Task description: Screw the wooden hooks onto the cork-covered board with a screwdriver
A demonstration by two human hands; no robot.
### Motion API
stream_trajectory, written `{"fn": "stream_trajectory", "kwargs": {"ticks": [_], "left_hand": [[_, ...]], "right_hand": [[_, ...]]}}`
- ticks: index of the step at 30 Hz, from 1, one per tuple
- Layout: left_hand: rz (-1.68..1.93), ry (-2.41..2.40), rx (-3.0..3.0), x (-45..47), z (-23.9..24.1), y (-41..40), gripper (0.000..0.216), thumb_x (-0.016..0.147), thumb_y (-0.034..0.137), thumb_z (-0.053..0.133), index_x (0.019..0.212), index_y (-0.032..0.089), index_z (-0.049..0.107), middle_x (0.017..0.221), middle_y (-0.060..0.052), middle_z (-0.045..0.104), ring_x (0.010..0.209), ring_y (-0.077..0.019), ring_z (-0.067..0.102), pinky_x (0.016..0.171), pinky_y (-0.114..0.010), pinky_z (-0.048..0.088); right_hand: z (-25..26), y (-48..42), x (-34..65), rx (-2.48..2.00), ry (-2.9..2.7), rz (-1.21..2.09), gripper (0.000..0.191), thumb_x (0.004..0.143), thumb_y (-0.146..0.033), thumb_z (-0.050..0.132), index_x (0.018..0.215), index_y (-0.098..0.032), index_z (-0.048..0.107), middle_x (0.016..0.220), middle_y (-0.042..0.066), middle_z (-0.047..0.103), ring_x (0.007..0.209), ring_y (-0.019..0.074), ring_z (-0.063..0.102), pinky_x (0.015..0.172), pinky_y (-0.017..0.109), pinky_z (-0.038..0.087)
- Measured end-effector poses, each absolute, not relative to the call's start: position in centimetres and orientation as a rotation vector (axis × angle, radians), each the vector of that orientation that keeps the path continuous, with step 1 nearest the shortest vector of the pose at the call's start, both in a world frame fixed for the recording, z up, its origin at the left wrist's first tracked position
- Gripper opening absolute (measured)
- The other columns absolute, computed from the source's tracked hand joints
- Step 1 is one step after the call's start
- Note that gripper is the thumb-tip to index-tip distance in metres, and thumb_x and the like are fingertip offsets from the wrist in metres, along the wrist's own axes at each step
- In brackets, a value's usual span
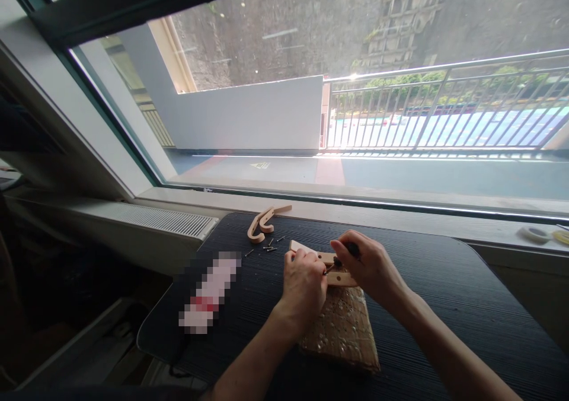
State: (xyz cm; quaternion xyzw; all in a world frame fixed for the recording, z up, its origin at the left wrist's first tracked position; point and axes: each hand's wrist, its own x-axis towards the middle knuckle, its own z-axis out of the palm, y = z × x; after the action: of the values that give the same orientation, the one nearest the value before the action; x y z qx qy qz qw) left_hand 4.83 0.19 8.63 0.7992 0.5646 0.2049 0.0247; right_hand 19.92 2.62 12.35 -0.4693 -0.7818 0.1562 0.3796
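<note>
My right hand point(367, 261) is closed around the dark handle of a screwdriver point(352, 249), its shaft slanting down toward my left hand. Curled over light wooden pieces, my left hand point(304, 279) presses them down, fingertips close to the screwdriver's tip. One wooden piece point(342, 279) with a dark hole lies nearer me; another wooden strip point(326, 257) runs behind it. Under them is a brown, bubble-textured wrapped slab point(342, 330). Whether a screw sits at the tip is hidden by my fingers.
Two curved wooden hooks point(255, 230) lie at the back of the black table point(427, 330), with several loose screws point(269, 248) in front of them. A blurred-out pinkish object point(213, 294) rests on the left. Beyond the sill is a large window point(249, 116); tape rolls point(534, 234) sit far right.
</note>
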Motion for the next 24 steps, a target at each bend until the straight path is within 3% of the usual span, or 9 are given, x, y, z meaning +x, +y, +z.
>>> {"fn": "stream_trajectory", "kwargs": {"ticks": [24], "left_hand": [[0.535,1.724,2.423,4.47,8.67,0.57,0.012,0.082,0.022,0.054,0.077,0.020,0.064,0.091,-0.004,0.063,0.095,-0.0215,0.049,0.085,-0.038,0.030]], "right_hand": [[11.49,2.93,20.20,-1.216,-1.916,0.441,0.030,0.089,-0.042,0.046,0.070,-0.020,0.052,0.063,-0.001,0.054,0.059,0.0125,0.048,0.058,0.024,0.036]]}}
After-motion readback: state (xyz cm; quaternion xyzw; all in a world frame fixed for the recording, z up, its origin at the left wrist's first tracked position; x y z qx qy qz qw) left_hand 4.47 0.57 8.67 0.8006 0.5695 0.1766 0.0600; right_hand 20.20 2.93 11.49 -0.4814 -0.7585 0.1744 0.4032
